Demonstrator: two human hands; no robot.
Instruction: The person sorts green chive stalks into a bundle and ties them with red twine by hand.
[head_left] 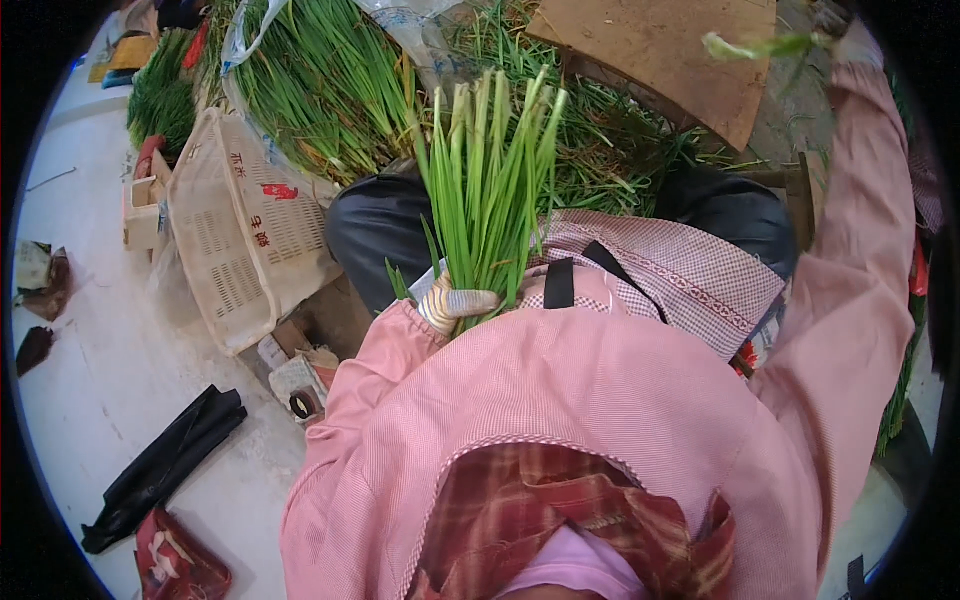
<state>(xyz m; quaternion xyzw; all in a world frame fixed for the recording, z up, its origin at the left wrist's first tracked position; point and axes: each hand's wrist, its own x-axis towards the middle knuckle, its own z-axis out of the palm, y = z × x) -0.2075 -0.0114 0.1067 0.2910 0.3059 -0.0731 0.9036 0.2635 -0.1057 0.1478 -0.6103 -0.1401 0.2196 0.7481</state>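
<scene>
L hand (pixel 458 304) clamped round greens (pixel 490 205), prob. light, bendy, bruisable, best held snug at gathered end; R hand (pixel 848 32) blurred, can't tell.

I seem to be in a rough produce workroom: heaped long green stalks (pixel 320 80) lie on clear plastic sheeting (pixel 405 25) across the top of the frame, with loose clippings (pixel 610 150) strewn below a worn wooden board (pixel 665 60) at upper right. A slotted plastic crate (pixel 215 215) stands at left, and black plastic (pixel 165 465) litters my scuffed pale floor (pixel 130 350) at lower left
</scene>
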